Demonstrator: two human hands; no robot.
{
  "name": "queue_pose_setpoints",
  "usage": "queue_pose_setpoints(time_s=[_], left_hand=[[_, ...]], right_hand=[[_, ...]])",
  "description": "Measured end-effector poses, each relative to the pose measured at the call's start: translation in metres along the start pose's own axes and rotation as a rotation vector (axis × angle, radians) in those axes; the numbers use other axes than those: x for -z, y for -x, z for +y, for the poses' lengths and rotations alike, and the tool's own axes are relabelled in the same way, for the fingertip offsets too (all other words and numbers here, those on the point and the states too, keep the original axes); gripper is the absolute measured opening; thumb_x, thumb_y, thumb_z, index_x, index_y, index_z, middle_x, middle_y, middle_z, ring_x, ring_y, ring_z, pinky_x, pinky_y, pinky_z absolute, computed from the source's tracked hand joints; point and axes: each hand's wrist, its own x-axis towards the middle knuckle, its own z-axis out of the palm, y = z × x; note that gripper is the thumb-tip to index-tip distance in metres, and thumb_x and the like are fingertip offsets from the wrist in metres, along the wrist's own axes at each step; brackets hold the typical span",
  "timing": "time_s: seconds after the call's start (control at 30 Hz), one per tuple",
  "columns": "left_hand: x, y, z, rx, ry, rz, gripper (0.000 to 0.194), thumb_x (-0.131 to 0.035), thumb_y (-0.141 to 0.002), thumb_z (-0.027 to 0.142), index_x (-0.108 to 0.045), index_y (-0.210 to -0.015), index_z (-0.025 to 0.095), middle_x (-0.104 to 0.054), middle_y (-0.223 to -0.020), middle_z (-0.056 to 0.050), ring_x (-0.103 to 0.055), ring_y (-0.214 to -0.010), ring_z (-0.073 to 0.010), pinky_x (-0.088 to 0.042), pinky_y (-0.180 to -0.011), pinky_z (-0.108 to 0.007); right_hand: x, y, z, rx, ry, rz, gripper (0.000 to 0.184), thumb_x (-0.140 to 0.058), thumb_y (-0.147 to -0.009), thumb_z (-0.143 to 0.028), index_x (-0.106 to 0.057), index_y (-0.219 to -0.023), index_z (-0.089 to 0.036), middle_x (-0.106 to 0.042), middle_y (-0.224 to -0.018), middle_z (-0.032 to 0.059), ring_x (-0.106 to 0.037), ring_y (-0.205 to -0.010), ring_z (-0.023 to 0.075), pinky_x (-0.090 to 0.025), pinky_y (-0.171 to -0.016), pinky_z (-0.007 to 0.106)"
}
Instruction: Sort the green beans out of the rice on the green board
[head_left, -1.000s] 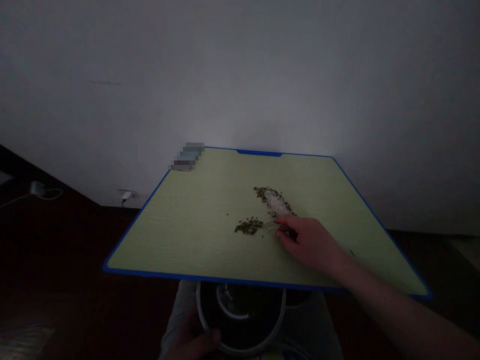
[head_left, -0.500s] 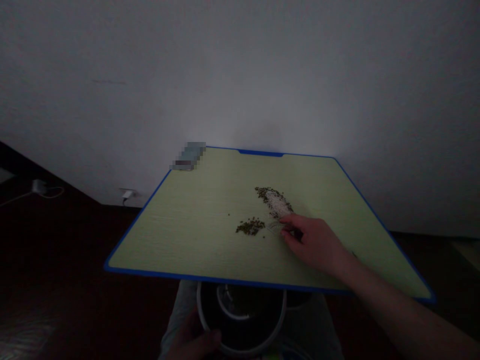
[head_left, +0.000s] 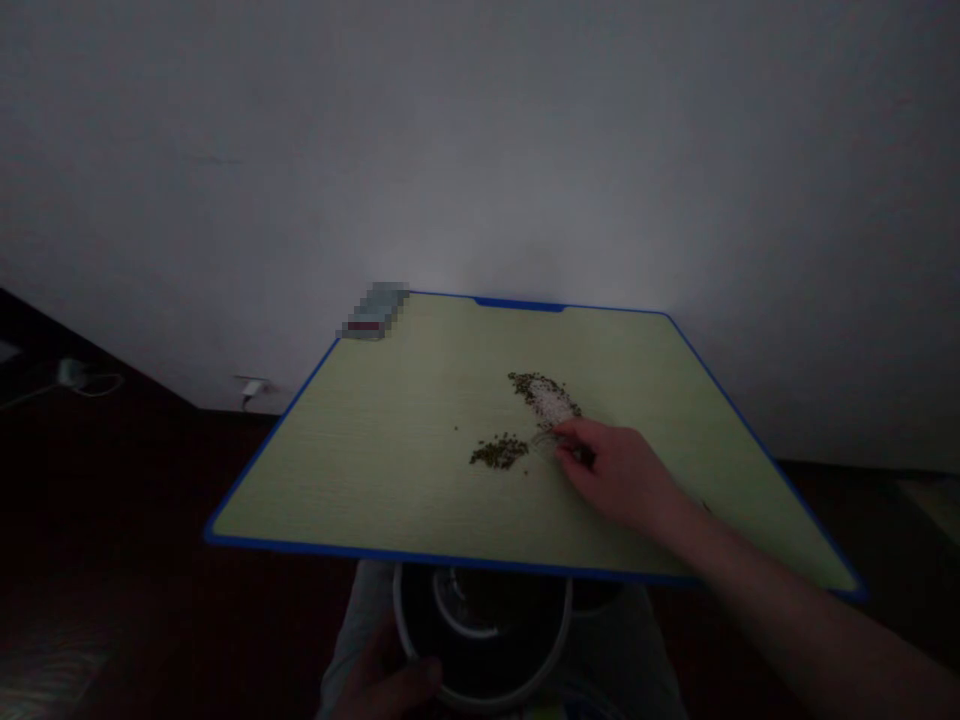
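My right hand (head_left: 619,470) is over the table, thumb and fingers pinched on a small, thin, see-through piece with curved edges (head_left: 543,440); its kind is not clear. Just left of that piece lies a small heap of greenish-brown beans or seeds (head_left: 499,452). Beyond my fingertips is a heap of white grains (head_left: 551,400), with more dark seeds along its edges. Below the table's front edge, my left hand (head_left: 394,680) grips the side of a round, dark bowl (head_left: 487,680) with a pale rim, thumb on the rim. The bowl's contents are too dark to make out.
The pale green tabletop (head_left: 337,450) has a blue edge and stands against a grey wall (head_left: 480,150). A blurred-out flat object (head_left: 373,312) lies at its back left corner. A plug (head_left: 253,388) sits in the wall at the left. My legs (head_left: 356,620) are beneath the table.
My right hand has shifted slightly left and away from me, with the see-through piece still in its fingers. The left hand and the bowl look unchanged.
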Motion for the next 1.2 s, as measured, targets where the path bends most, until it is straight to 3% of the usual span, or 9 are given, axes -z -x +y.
queue_pose_setpoints(time_s=[0.23,0.53,0.8,0.97,1.2], left_hand=[[0.007,-0.004,-0.001,0.000,-0.025,-0.041,0.060,-0.080,-0.058,0.009,-0.064,-0.116,0.018,-0.077,-0.108,-0.015,-0.063,-0.112,-0.0408,-0.047,-0.098,-0.054],[0.003,0.000,0.001,0.007,-0.040,0.014,0.100,-0.080,-0.058,0.009,-0.030,-0.145,0.020,-0.072,-0.118,-0.018,-0.064,-0.110,-0.0405,-0.049,-0.096,-0.052],[0.005,-0.003,0.000,-0.012,-0.069,0.043,0.097,-0.081,-0.056,0.009,-0.035,-0.141,0.015,-0.075,-0.110,-0.019,-0.064,-0.109,-0.0404,-0.048,-0.098,-0.051],[-0.004,0.001,0.001,-0.021,-0.032,-0.016,0.095,-0.081,-0.057,0.009,-0.037,-0.141,0.018,-0.077,-0.107,-0.017,-0.064,-0.109,-0.0401,-0.051,-0.094,-0.051],[-0.009,0.004,0.003,-0.029,-0.044,0.022,0.096,-0.081,-0.056,0.006,-0.038,-0.141,0.017,-0.077,-0.107,-0.017,-0.066,-0.106,-0.0402,-0.054,-0.091,-0.050]], right_hand=[[0.002,-0.008,0.001,0.052,0.033,-0.033,0.028,-0.053,-0.083,-0.020,-0.067,-0.107,-0.018,-0.074,-0.090,0.0045,-0.068,-0.075,0.0200,-0.049,-0.069,0.031],[0.005,0.001,0.006,0.111,0.035,-0.086,0.031,-0.050,-0.087,-0.024,-0.067,-0.112,-0.019,-0.074,-0.101,0.0058,-0.069,-0.084,0.0213,-0.051,-0.074,0.034],[0.004,-0.004,0.007,0.114,-0.009,-0.083,0.029,-0.050,-0.087,-0.023,-0.067,-0.110,-0.020,-0.074,-0.097,0.0055,-0.068,-0.081,0.0198,-0.050,-0.072,0.032],[0.003,-0.004,0.004,0.117,-0.006,-0.112,0.030,-0.051,-0.086,-0.022,-0.067,-0.111,-0.018,-0.074,-0.094,0.0059,-0.068,-0.077,0.0192,-0.050,-0.070,0.031],[0.005,-0.003,0.002,0.140,-0.030,-0.126,0.028,-0.052,-0.085,-0.021,-0.067,-0.109,-0.020,-0.074,-0.089,0.0037,-0.067,-0.074,0.0176,-0.048,-0.068,0.030]])
